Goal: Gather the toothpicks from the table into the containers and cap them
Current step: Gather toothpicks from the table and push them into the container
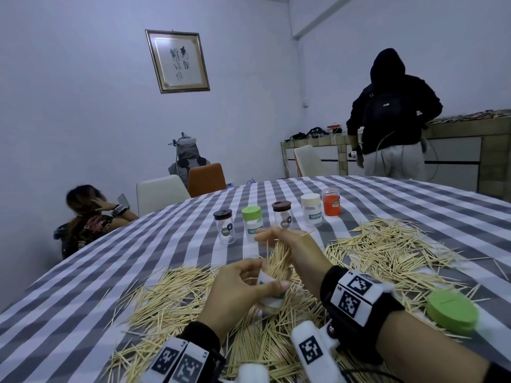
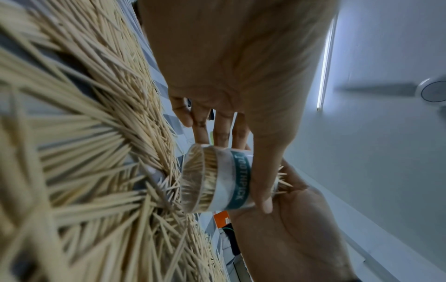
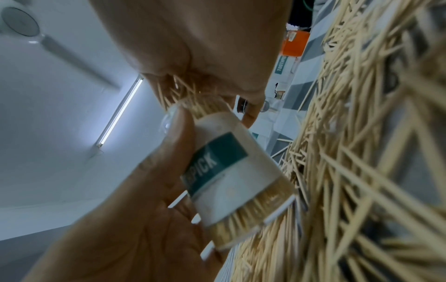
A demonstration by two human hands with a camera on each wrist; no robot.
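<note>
My left hand (image 1: pixel 237 288) grips a clear container (image 1: pixel 272 298) labelled TOOTHPICK, tilted just above the table; it is packed with toothpicks. My right hand (image 1: pixel 290 244) pinches a bundle of toothpicks (image 1: pixel 279 258) that stands in the container's open mouth. The left wrist view shows the container (image 2: pixel 217 179) under my left thumb (image 2: pixel 263 171), with the right hand (image 2: pixel 289 219) behind it. From the right wrist, the container (image 3: pixel 236 175) lies in my left hand (image 3: pixel 144 209), and the bundle (image 3: pixel 193 95) runs up into my right hand (image 3: pixel 193 47). A loose green cap (image 1: pixel 452 310) lies at the right.
Loose toothpicks cover the checked tablecloth in two heaps, a near one (image 1: pixel 179 299) and a right one (image 1: pixel 387 250). Several capped containers stand in a row behind: black-lidded (image 1: pixel 224 226), green-lidded (image 1: pixel 252 221), brown-lidded (image 1: pixel 282 217), cream-lidded (image 1: pixel 311 210), orange (image 1: pixel 331 201). Two other people are across the room.
</note>
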